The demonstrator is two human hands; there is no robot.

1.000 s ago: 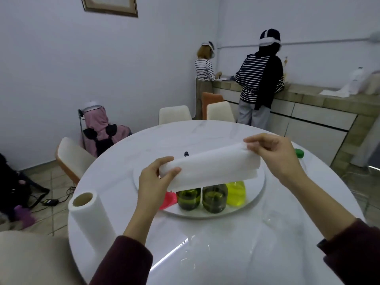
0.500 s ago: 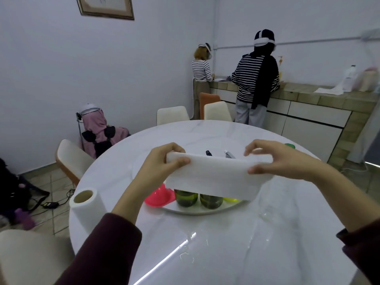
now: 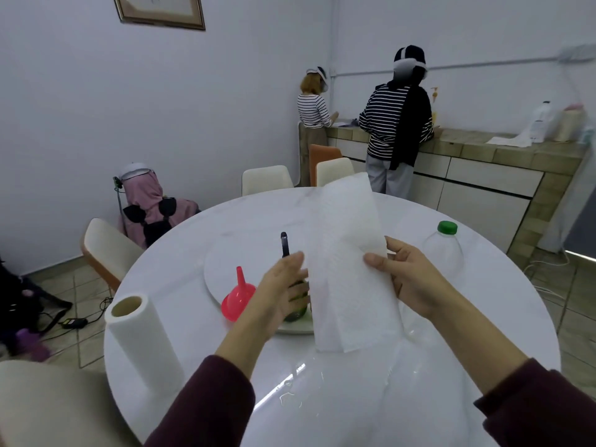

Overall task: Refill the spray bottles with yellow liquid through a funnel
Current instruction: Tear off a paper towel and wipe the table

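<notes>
My right hand [image 3: 409, 279] is shut on a white paper towel sheet [image 3: 348, 253] and holds it upright by its right edge, over the white round turntable [image 3: 225, 262]. My left hand [image 3: 277, 295] is off the sheet, fingers stretched out, right in front of a dark green spray bottle [image 3: 298, 309]. The bottle's black spray head [image 3: 284, 245] sticks up behind my fingers. A pink funnel [image 3: 238, 296] lies upside down on the turntable, left of my left hand. The sheet hides the other bottles.
A paper towel roll [image 3: 142, 343] stands at the near left of the round white table [image 3: 322, 398]. A clear bottle with a green cap [image 3: 443, 250] stands at the right. Chairs [image 3: 109, 250] ring the table. Two people stand at the far counter [image 3: 483, 146].
My left hand has let go of the paper towel and dropped toward the spray bottle. My right hand has turned the sheet from flat across to upright, uncovering the funnel.
</notes>
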